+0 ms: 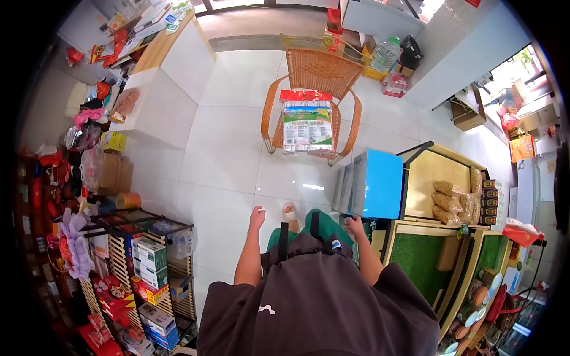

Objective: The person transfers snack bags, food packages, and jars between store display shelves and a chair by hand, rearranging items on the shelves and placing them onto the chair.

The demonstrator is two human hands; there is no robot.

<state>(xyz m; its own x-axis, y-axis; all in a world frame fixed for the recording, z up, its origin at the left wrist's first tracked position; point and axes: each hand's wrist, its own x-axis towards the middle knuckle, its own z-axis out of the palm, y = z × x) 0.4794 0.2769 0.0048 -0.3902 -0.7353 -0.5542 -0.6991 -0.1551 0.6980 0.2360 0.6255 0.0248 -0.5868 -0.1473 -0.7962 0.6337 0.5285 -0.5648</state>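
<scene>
My left hand [257, 217] hangs in front of me over the tiled floor, its fingers curled closed. A tiny pale spot shows at its fingertips, too small to name. My right hand [354, 226] is low beside my green trousers [321, 223], right at the near edge of a blue-topped box [382, 185]. Its fingers are partly hidden, and I cannot tell whether they touch the box. Ahead stands a wicker armchair [323, 66] with a large printed plastic pack [307, 126], red along its top, lying on the seat.
At the right, a wooden display stand [428, 172] holds several bags of peanut-like goods [446, 200]. A slatted shelf [122, 249] with boxes stands at the left. A white counter [155, 110] is at the upper left, and water bottles [386, 53] stand behind the chair.
</scene>
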